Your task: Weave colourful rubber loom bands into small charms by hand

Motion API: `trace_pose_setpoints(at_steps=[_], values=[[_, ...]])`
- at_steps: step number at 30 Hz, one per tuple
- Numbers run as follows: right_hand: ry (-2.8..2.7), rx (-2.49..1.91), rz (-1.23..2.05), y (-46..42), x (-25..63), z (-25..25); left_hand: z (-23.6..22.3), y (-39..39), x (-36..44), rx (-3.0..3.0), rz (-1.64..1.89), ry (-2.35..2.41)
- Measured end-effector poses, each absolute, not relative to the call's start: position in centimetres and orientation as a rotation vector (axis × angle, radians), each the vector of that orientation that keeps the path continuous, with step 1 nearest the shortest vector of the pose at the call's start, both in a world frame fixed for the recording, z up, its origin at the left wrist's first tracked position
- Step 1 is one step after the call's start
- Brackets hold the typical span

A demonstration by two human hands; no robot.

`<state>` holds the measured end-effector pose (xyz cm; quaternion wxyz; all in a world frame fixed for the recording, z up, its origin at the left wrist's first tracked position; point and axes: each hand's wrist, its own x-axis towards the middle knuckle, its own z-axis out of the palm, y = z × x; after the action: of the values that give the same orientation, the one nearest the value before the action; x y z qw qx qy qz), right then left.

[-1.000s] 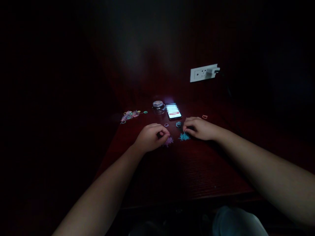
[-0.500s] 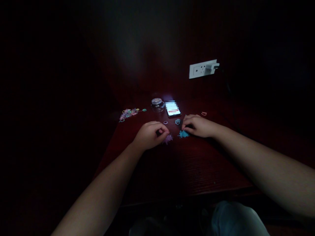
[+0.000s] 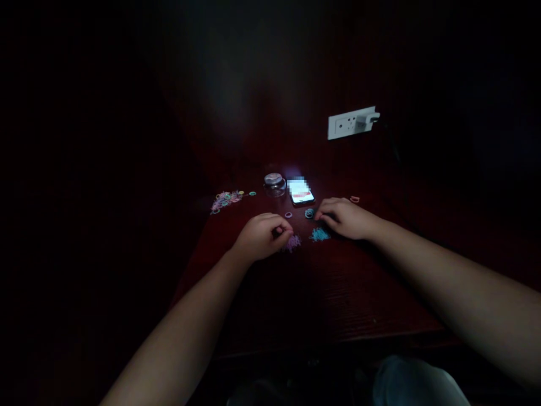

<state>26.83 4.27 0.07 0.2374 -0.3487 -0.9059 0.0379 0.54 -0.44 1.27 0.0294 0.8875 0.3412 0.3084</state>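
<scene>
On the dark red table (image 3: 296,304), lidded clear jar (image 3: 274,188) beside lit phone (image 3: 302,195), contents too dim, my left hand (image 3: 261,237) at purple bands (image 3: 293,243), right hand (image 3: 345,219) near teal bands (image 3: 320,234), fingertips nearly together, hold unclear.

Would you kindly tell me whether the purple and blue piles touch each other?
No, a strip of dark tabletop shows between the purple pile and the blue pile.
</scene>
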Motion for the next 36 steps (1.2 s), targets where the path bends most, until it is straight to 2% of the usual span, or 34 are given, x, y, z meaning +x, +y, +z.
trace_pose_setpoints(at_steps=[7,12,17,27,36], values=[[-2.38,-0.919,0.097,4.6,27.0,-0.2,0.7,0.6,-0.5,2.689,0.951,1.384],[-2.355,-0.906,0.117,4.2,26.9,0.0,-0.2,2.4,-3.5,2.434,0.909,1.932],[-2.323,-0.918,0.119,4.1,26.8,0.0,-1.9,4.6,-6.9,2.028,0.687,2.372],[-2.308,-0.897,0.114,4.0,26.7,0.1,-3.4,7.0,-7.5,1.825,0.582,2.504],[-2.301,-0.918,0.05,3.9,26.7,0.1,-2.8,10.5,-8.0,1.697,0.684,2.656]])
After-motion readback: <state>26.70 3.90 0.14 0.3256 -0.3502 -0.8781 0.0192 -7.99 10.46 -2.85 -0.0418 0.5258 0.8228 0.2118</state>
